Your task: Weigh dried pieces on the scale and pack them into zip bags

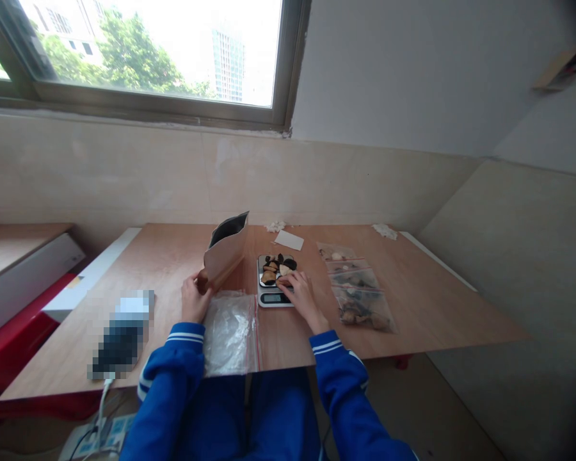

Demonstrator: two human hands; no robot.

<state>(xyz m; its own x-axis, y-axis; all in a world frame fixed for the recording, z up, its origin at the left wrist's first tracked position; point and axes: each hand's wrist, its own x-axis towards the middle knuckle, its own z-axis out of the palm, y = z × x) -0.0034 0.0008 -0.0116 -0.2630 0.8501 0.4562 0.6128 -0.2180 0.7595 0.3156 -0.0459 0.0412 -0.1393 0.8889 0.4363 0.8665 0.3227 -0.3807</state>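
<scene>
L hand (196, 301) gripped the kraft pouch (225, 259) low down (light, stiffish, good holding spot); R hand (298, 296) curled over brittle-looking dried pieces (278, 269) on the scale (269, 298), grip unclear.

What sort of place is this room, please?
Probably a plain indoor workroom: a wooden table under a window, with a digital scale and zip bags on it.
</scene>
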